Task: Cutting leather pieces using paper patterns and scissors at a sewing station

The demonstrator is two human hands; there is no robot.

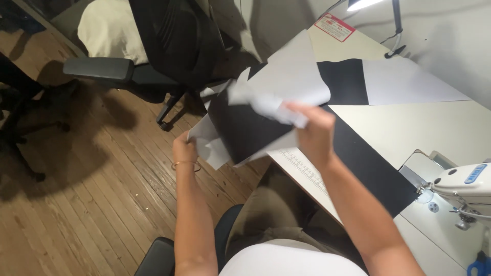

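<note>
Left hand (184, 148): raised off the near left edge of the desk (434, 128), above the wooden floor (76, 204); a thin bangle (185, 164) is worn at the wrist.
Left grip: closed on the lower left edge of the bundle of fabric pieces (250, 120); the fingers are hidden behind the cloth.
Right hand (313, 134): held higher and to the right, over the near left corner of the desk.
Right grip: clamped on a crumpled white corner at the upper right of the bundle, the fingers curled over it.
Bundle of fabric pieces: black and white pieces, held in the air between both hands, the black face turned toward the camera, white layers showing at its edges; its upper part overlaps the pieces lying on the desk.
Black strip (373, 166): laid flat along the near edge of the desk, running from the right hand toward the sewing machine (463, 186).
White and black sheets (368, 82): spread flat across the far part of the desk.
Ruler (307, 171): seen printed or laid along the near desk edge, just below the right wrist.
Sewing machine: set at the right end of the desk, partly cut off by the frame.
Office chair (169, 46): placed on the floor beyond the left hand, well apart from it.
</note>
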